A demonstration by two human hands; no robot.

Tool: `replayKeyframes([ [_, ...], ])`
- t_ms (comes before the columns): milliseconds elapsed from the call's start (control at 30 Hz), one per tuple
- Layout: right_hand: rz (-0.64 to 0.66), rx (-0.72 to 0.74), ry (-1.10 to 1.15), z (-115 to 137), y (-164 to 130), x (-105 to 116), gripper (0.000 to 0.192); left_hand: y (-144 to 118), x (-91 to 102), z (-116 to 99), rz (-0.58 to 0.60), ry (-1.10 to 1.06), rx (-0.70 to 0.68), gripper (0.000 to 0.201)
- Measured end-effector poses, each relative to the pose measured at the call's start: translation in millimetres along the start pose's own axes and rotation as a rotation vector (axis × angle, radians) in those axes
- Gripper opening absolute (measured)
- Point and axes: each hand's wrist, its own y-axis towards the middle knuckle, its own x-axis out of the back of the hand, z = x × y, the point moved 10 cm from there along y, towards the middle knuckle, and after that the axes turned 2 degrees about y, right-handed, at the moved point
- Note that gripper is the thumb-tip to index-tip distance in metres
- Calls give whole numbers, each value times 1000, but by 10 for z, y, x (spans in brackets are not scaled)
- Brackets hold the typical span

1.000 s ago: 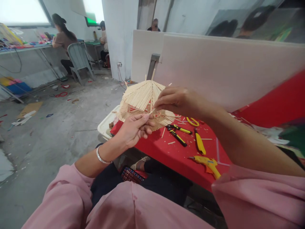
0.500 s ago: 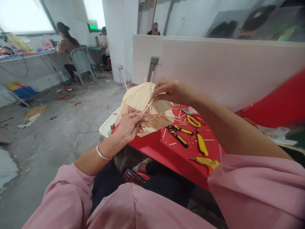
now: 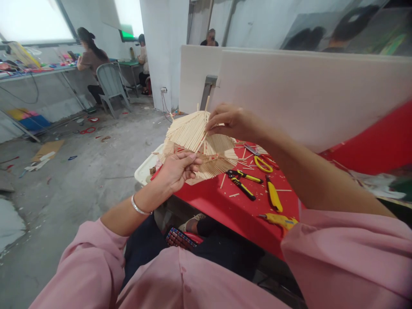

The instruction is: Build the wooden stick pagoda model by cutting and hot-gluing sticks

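A small roof-shaped model [image 3: 185, 132] made of thin wooden sticks laid side by side stands at the near left part of the red table. Across its gap slants one loose-looking wooden stick [image 3: 201, 142]. My right hand [image 3: 229, 120] comes over from the right, its fingers pinched on the upper end of that stick. At the lower end, my left hand [image 3: 180, 171] has thumb and forefinger closed on the stick, in front of the model. Fingertip contact is partly hidden on both hands.
On the red table [image 3: 209, 201] lie black-and-yellow pliers [image 3: 241, 184], a yellow cutter [image 3: 273, 195], a yellow glue gun [image 3: 280, 220], yellow-handled scissors [image 3: 263, 164] and scattered stick pieces. A white tray [image 3: 141, 174] sits left, white boards [image 3: 289, 94] behind. Other people sit farther off.
Both hands hold nearly the same pose on the stick. The whole view has shifted very slightly.
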Motion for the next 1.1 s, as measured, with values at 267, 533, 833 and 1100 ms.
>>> replayKeyframes([
  [267, -14, 9, 7, 9, -11, 14, 26, 4, -16, -10, 20, -6, -3, 20],
  [533, -22, 8, -13, 30, -14, 10, 25, 9, -9, -12, 21, -6, -6, 21],
  [833, -36, 24, -19, 56, 5, 20, 28, 7, -11, -7, 19, -7, 3, 22],
  [1100, -46, 15, -20, 32, -15, 15, 24, 2, -14, -12, 10, -10, 4, 19],
])
